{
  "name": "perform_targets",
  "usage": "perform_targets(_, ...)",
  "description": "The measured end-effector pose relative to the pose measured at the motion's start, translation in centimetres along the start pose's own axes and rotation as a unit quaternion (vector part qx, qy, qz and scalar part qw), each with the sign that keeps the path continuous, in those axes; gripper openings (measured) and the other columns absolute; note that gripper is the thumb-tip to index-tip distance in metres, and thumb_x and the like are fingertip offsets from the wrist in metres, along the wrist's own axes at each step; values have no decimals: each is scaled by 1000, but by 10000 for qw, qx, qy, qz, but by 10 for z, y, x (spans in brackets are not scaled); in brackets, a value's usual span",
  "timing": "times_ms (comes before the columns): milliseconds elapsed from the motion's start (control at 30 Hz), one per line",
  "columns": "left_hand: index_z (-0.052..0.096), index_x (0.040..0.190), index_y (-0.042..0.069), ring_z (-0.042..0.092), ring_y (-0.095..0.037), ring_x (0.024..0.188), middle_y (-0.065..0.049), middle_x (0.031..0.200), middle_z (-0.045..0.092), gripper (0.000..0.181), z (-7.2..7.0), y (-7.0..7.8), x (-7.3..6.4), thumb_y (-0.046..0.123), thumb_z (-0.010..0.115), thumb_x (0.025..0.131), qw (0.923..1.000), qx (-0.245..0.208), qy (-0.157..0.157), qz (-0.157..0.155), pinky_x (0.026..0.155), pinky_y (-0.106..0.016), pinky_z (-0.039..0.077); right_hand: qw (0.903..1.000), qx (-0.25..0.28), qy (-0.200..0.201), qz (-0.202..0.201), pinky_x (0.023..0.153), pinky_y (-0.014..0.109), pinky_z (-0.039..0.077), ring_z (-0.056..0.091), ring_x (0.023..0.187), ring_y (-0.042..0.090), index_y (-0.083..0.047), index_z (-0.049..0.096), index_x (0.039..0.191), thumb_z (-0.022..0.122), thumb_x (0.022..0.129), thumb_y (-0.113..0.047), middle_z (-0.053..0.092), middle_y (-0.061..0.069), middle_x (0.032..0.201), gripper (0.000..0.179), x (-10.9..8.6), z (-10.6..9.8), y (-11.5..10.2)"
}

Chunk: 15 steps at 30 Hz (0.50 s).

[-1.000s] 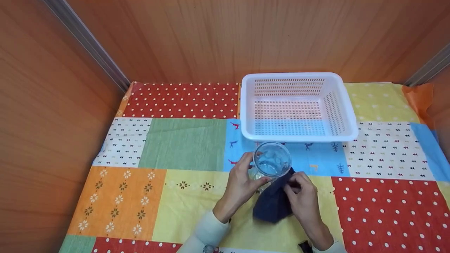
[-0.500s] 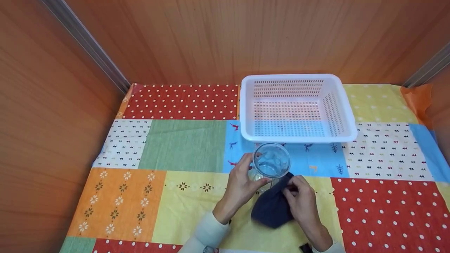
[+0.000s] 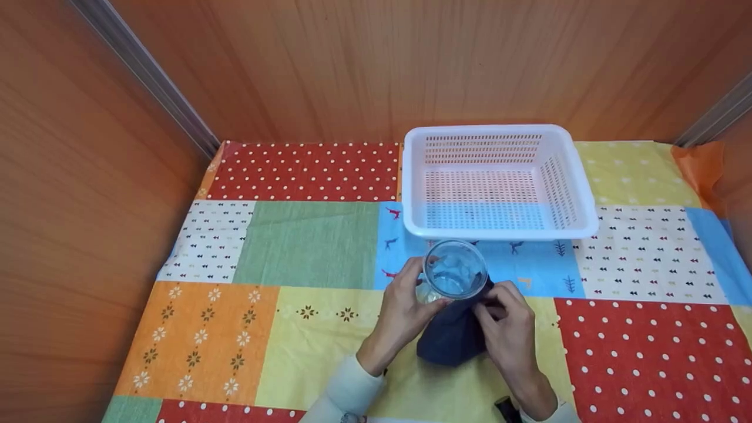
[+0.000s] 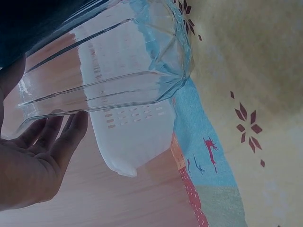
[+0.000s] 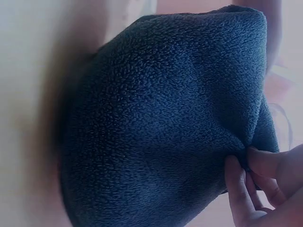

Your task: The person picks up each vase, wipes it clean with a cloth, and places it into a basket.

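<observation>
My left hand (image 3: 402, 311) grips a clear glass (image 3: 455, 273) near its rim, with the open mouth turned up toward the head camera. In the left wrist view the ribbed wall of the glass (image 4: 109, 85) shows, fingers along its side. My right hand (image 3: 508, 323) pinches a dark navy terry cloth (image 3: 449, 338) between thumb and fingers. The cloth's upper end lies against the right side of the glass, and the rest hangs below it. In the right wrist view the cloth (image 5: 161, 109) fills most of the picture, gathered into folds at the fingertips (image 5: 234, 165).
A white perforated plastic basket (image 3: 499, 232) stands just beyond the glass, by the back wooden wall (image 3: 376, 70). A patchwork-print tablecloth (image 3: 311, 247) covers the table. Another wooden wall (image 3: 88, 194) rises at the left.
The right hand has shifted slightly back and forth with the cloth, whose hanging part swung down and up again. The left hand and glass stay nearly in place.
</observation>
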<state>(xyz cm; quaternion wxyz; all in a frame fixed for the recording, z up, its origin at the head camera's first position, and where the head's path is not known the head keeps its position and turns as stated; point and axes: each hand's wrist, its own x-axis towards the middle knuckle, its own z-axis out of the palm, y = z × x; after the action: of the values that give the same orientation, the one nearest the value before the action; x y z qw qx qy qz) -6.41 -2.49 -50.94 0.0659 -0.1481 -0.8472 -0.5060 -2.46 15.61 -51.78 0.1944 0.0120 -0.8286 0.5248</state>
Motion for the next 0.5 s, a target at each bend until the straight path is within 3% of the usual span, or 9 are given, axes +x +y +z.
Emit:
perform_targets(167,64,135,8,68,-25,119,-11,129,68,64,0,0,-1,10,94,79,10000,35,53,29,94,-44,62,10000,-51,-17,41,75,9,55,68,89,20,-3,67,82,71,84,20,63,5,92,23,0,0,-2)
perform_targets(500,63,138,7,67,-25,120,-12,129,68,68,0,-1,-1,11,95,78,10000,-36,14,76,98,-43,61,9994,-207,-140,233,75,9,55,62,89,1,-4,67,83,74,83,20,63,6,91,25,-3,2,9)
